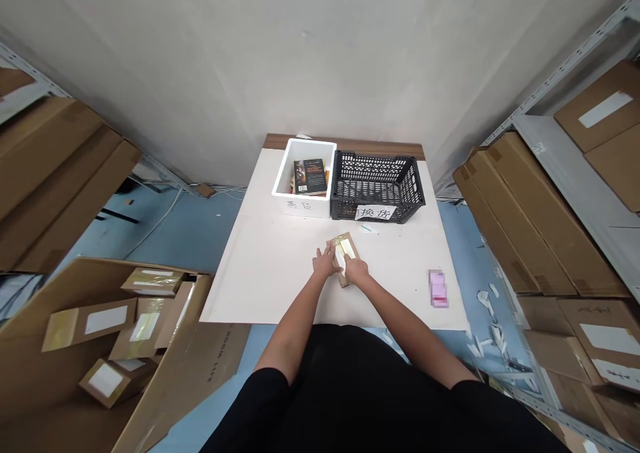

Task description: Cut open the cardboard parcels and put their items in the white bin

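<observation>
A small cardboard box with yellowish tape and a white label lies at a slant on the white-covered table, in front of the two bins. My left hand grips the box's left side, its fingers partly spread and reaching onto the top. Over the label, my right hand is closed, fingers curled down against the box. Whatever it may hold between the fingers is hidden. A white slip with a blue-green mark lies just beyond the box.
A white foam bin holds a dark book; beside it stands a black plastic crate. A pink blurred item lies at the table's right. Left is a large carton of small boxes; shelves with cartons flank the table.
</observation>
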Tool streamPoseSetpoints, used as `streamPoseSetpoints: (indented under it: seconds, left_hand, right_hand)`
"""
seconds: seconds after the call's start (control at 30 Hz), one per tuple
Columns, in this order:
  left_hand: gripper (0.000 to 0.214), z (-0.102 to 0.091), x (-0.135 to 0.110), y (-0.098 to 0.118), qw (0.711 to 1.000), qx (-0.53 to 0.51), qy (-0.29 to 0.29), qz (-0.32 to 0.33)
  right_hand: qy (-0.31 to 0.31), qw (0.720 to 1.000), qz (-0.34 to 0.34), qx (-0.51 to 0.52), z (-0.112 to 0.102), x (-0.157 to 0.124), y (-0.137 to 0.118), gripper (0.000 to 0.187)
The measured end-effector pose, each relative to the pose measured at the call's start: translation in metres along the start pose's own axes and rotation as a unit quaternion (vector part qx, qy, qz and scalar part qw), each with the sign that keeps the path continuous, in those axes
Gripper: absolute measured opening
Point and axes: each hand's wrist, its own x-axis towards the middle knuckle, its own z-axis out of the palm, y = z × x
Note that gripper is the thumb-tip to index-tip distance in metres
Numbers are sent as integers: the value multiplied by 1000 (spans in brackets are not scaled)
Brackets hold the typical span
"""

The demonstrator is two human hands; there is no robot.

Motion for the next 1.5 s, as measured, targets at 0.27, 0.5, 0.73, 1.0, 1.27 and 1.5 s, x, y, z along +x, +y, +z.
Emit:
streamPoseSetpoints:
  seconds: [0.27, 0.5, 0.73, 1.0, 1.27, 1.5]
  left_hand:
    - [119, -7, -5, 0, 1000, 25, 13, -5]
    - [111, 8, -20, 23, 995, 27, 75, -53]
    - [79, 23, -29, 61, 995, 54, 20, -83]
    - [69, 15, -23, 34, 993, 77, 49, 79]
    - [69, 19, -16, -10, 978, 117, 13, 172]
    - [70, 25, -9, -11, 972, 146, 24, 180]
  right_hand:
    - [-24, 998, 22, -59, 36, -71, 39, 56]
    - [47, 988, 94, 114, 43, -109, 118, 46]
    - [176, 846, 124, 488, 43, -112, 141, 57]
    - [149, 769, 152, 603, 33, -82, 148, 41]
    - [50, 892, 178, 414, 3, -45, 147, 36]
    - [14, 917, 179, 357, -13, -17, 132, 32]
